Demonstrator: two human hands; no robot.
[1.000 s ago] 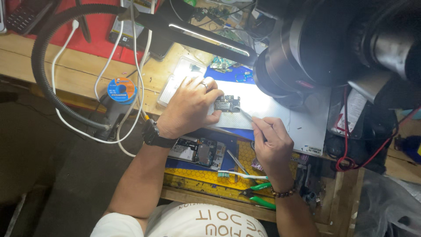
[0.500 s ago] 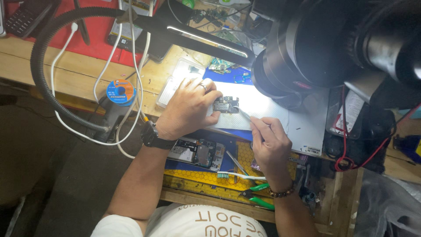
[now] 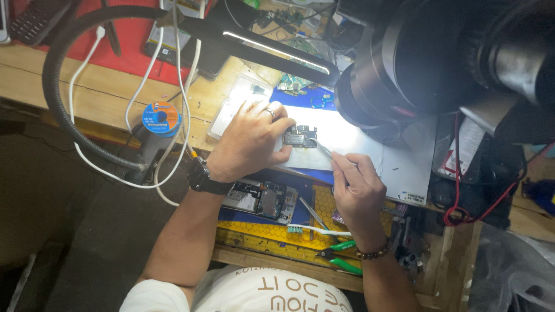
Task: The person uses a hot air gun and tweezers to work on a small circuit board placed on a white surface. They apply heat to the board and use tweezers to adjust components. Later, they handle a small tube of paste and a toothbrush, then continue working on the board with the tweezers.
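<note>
Change: hands barely moved.
Left hand (image 3: 250,141): fingers pinning board (image 3: 299,137) on mat (image 3: 370,151).
Right hand (image 3: 357,189): gripping tweezers (image 3: 321,150), tips seemingly at board.

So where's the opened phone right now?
In the head view, the opened phone lies on the blue mat, just below the left hand, near the toothbrush.

A round solder spool (image 3: 161,118) with a blue and orange label lies near the bench's (image 3: 104,95) left edge, among white cables. A clear, flat rectangular plastic case (image 3: 237,104) sits further along, brightly lit. At the far left corner a dark keypad device (image 3: 34,20) lies on red.
</note>
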